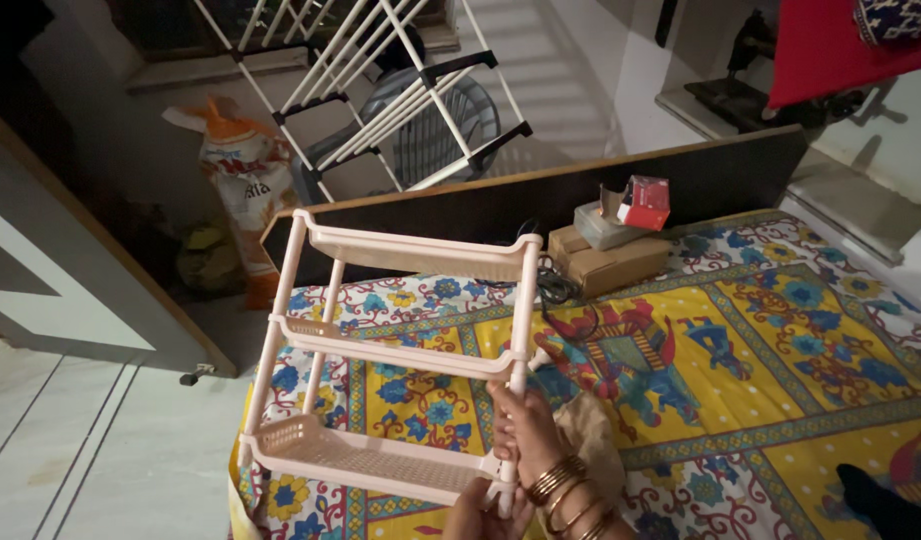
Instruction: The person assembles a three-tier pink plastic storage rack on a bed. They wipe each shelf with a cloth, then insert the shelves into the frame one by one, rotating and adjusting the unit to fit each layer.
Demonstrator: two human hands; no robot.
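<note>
Fingers of my right hand (525, 430) wrap the near right post of the pale pink three-tier plastic rack (400, 350) — a closed hold, bangles at the wrist — while my left hand (480, 510) touches the post's foot just below, its grip hidden at the frame's edge. Rack stands tilted on the patterned yellow bedspread (760, 340); a cardboard box (610, 262) sits far right by the dark headboard (700, 180)

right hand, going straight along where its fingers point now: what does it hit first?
The right hand grips the front right post of the pink three-tier rack, fingers pointing left. Going on, it would probably meet the rack's bottom basket first; depth is unclear.
</note>
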